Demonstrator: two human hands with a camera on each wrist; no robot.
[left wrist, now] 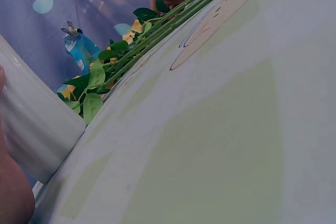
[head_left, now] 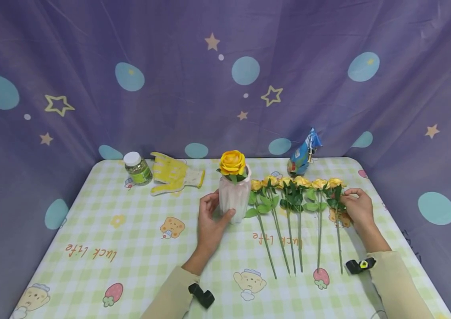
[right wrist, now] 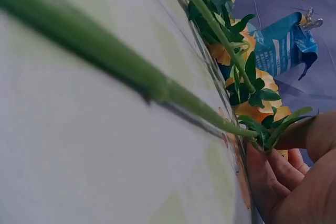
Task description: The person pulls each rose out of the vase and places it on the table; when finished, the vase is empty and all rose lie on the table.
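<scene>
A white vase stands upright on the table with a yellow rose in its mouth. My left hand grips the vase from its left side, thumb across the front; the other fingertips are hidden behind it. To the right, several yellow roses lie side by side, blooms away from me and green stems towards me. At the rightmost rose, my right hand pinches the stem just by its leaves. In the right wrist view, the thumb and fingers meet at that stem, close to the tabletop.
A blue bag closed with a clip stands behind the roses. Towards the back left are a white-lidded jar and a yellow-and-white glove. A checked cloth covers the table, and a purple curtain hangs behind.
</scene>
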